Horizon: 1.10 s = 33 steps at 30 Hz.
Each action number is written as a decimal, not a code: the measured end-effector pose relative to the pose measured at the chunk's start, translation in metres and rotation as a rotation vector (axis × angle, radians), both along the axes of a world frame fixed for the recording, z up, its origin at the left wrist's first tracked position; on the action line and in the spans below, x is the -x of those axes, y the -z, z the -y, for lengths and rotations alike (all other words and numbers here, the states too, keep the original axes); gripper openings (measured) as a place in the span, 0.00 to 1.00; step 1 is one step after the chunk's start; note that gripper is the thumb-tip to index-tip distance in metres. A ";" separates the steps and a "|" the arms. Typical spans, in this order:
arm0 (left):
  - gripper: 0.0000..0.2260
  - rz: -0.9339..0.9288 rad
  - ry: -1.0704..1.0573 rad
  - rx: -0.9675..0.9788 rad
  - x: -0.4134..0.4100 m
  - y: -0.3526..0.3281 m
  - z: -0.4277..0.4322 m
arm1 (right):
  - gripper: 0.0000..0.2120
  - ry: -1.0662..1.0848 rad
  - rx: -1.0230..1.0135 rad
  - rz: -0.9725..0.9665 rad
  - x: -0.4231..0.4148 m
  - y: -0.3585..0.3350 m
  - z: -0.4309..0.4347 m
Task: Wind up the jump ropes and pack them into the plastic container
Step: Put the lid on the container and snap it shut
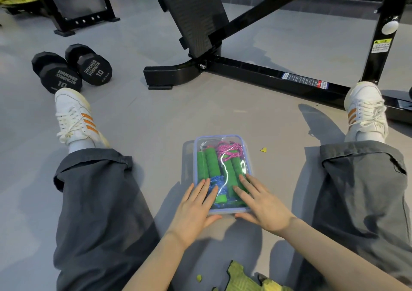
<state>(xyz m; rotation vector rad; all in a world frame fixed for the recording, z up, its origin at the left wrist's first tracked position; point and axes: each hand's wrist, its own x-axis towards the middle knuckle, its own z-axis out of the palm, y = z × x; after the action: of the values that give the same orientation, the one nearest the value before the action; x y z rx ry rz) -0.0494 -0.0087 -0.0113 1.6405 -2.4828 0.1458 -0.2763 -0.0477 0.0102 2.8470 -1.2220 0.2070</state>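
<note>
Packing looks nearly done: wound green-handled jump ropes (211, 163) lie inside the clear, lilac-rimmed plastic container (227, 211) on the grey floor (156, 117), left hand (196, 203) and right hand (260, 206) pressing its lid (214, 137) with flat fingers

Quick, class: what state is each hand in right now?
Left hand: open, fingers flat, pressing on the container lid.
Right hand: open, fingers flat, pressing on the same lid.

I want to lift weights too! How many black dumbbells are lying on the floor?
2. The nearer black many-sided dumbbell lies just beyond the white left shoe; the farther dumbbell lies close beside it, on its right. I see none hidden.
</note>
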 end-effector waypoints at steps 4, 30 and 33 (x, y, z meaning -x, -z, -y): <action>0.28 0.026 0.034 0.051 -0.009 -0.002 0.005 | 0.32 0.082 -0.029 0.021 -0.005 -0.005 -0.008; 0.29 -0.043 -0.044 -0.048 -0.033 -0.001 -0.005 | 0.26 0.061 -0.047 0.043 0.019 -0.020 -0.001; 0.29 -0.086 -0.023 -0.039 -0.032 0.000 -0.004 | 0.28 0.000 -0.037 -0.016 0.023 -0.019 0.016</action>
<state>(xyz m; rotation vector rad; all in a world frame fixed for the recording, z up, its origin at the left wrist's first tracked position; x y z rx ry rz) -0.0171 -0.0049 -0.0116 1.6538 -2.4188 0.0291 -0.2996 -0.0641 0.0296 2.8743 -1.2355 0.1628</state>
